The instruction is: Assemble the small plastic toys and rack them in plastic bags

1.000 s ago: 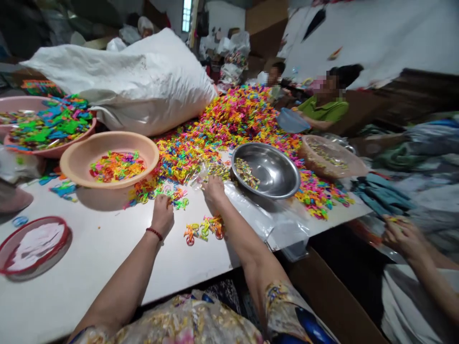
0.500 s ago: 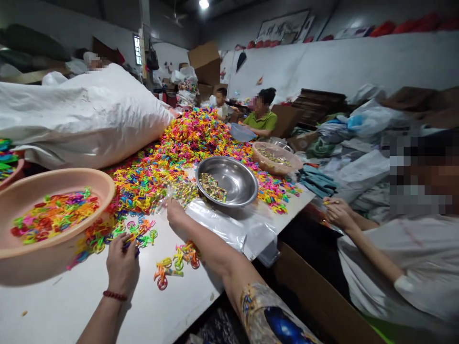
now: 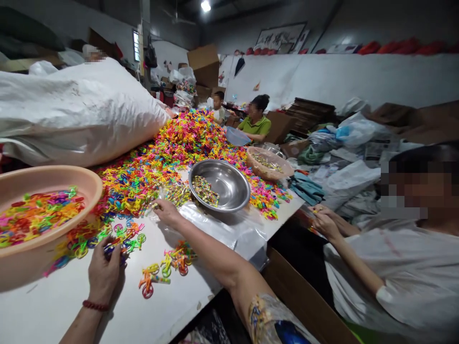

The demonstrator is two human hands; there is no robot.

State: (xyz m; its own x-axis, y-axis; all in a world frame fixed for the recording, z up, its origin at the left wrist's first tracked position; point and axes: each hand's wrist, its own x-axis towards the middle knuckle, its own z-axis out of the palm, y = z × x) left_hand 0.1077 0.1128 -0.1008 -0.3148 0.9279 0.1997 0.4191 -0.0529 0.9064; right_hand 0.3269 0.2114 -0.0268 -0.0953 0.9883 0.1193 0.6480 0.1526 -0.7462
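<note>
Left hand bare, red bead bracelet at wrist; right sleeve colourful, patterned

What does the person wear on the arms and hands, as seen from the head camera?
Both hands are bare, no gloves. The left hand has a thin red bead bracelet at the wrist. The right hand has nothing on its wrist; above its bare forearm is a short patterned sleeve with blue and yellow.

Left hand near, right hand outstretched
</note>
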